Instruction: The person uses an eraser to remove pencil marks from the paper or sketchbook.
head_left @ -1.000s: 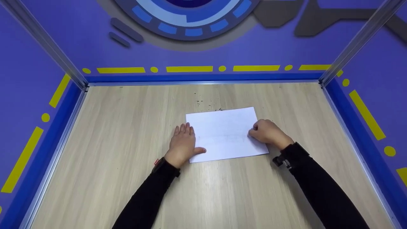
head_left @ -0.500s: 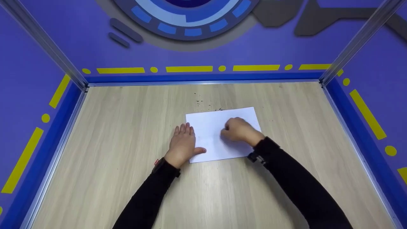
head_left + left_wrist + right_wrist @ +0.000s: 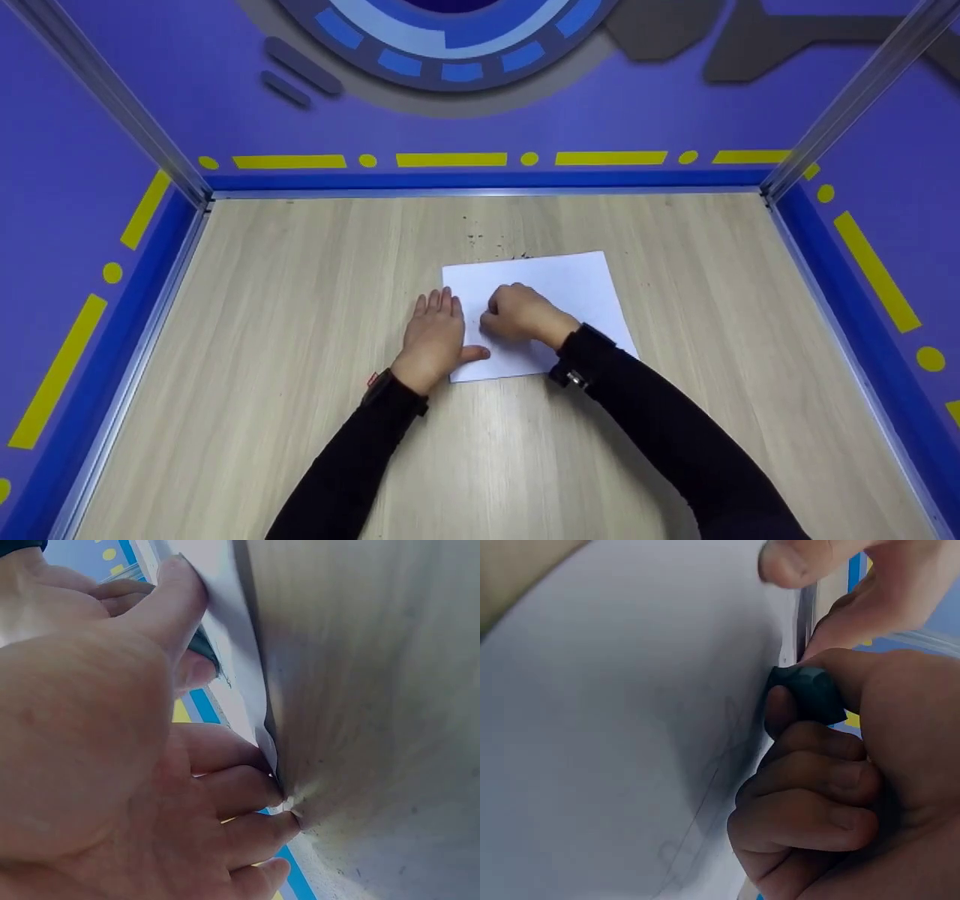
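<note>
A white sheet of paper [image 3: 574,289] lies on the wooden table. On its left edge my left hand [image 3: 435,341] rests flat, fingers straight and thumb spread over the paper. My right hand [image 3: 521,313] is over the left half of the sheet, close to the left thumb. In the right wrist view, its thumb and forefinger pinch a small dark green eraser [image 3: 814,694] against the paper, the other fingers curled under. Faint pencil lines [image 3: 709,791] show on the sheet beside it. From the head, the right hand hides the eraser.
Dark crumbs [image 3: 472,238] are scattered on the table [image 3: 300,300] just beyond the sheet's far edge. Purple-blue panels [image 3: 420,135] with yellow markings enclose the table at the back and both sides, joined by metal corner posts.
My right hand has slid with the eraser from the sheet's right edge leftward to near my left hand. The left hand and the paper have stayed in place.
</note>
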`<state>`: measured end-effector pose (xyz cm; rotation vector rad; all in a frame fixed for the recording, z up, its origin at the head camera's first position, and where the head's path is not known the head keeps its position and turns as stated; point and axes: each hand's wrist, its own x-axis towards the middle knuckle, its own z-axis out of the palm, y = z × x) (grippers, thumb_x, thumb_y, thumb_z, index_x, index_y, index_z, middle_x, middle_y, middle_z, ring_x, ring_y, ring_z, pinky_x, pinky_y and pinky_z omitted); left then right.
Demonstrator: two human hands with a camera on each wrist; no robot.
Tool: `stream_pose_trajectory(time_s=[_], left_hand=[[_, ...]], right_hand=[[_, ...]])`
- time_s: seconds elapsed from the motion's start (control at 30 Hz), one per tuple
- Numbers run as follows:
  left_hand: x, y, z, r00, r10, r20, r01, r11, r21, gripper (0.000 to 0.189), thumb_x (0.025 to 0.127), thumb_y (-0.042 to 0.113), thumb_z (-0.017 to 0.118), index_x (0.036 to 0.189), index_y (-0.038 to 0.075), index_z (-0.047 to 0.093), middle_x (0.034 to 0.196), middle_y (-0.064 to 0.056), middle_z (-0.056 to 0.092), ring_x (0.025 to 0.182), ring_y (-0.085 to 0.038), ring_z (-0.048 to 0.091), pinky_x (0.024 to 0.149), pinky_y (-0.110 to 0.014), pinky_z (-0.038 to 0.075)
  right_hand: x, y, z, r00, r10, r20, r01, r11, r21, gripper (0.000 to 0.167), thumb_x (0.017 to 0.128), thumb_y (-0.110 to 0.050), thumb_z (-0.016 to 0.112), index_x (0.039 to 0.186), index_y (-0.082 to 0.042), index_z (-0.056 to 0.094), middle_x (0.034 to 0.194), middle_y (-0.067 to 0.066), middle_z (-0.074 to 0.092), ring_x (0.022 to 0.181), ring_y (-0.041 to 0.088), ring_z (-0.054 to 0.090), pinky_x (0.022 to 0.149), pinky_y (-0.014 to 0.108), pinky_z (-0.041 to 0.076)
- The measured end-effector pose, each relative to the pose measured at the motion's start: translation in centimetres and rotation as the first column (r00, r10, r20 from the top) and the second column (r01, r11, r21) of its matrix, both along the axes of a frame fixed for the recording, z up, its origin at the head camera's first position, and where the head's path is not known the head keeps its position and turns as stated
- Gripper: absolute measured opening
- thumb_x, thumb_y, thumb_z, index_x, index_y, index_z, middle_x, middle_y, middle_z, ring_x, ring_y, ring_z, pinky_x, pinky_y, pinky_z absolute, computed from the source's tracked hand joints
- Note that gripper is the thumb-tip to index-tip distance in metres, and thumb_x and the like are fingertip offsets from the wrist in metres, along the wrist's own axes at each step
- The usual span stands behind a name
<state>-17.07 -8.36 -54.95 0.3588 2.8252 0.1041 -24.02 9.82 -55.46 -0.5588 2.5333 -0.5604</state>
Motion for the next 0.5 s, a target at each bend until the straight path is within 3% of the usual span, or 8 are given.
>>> stream_pose_trajectory(time_s=[0.07,0.2,0.5], left_hand=[[0.0,0.1,0.0,1.0,-0.003,-0.001,0.003,1.0,-0.002,0.118,0.095,0.076,0.07,0.167,-0.01,0.037,0.178,-0.03,0.032,0.169,-0.044,0.031,0.141,-0.057,0.022],[0.1,0.1,0.0,1.0,-0.008,-0.005,0.008,1.0,-0.008,0.118,0.094,0.077,0.07,0.167,-0.01,0.037,0.178,-0.03,0.032,0.168,-0.044,0.032,0.141,-0.056,0.022],[0.2,0.1,0.1,1.0,0.0,0.03,0.001,1.0,-0.027,0.117,0.096,0.077,0.067,0.168,-0.009,0.034,0.18,-0.029,0.028,0.171,-0.042,0.026,0.142,-0.056,0.02]], right_hand=[[0.3,0.5,0.8,0.999,-0.03,0.014,0.03,0.999,0.024,0.044,0.099,-0.026,0.066,0.058,-0.02,0.051,0.056,-0.007,0.046,0.056,0.016,0.045,0.056,0.032,0.036],[0.1,3.1,0.8,0.996,-0.083,0.018,0.082,0.996,0.032,0.045,0.097,-0.026,0.068,0.056,-0.021,0.051,0.055,-0.007,0.044,0.053,0.014,0.042,0.052,0.031,0.034],[-0.1,12.2,1.2,0.978,-0.209,0.027,0.209,0.978,0.015,0.042,0.097,-0.028,0.069,0.061,-0.02,0.049,0.06,-0.008,0.04,0.057,0.013,0.041,0.054,0.029,0.034]])
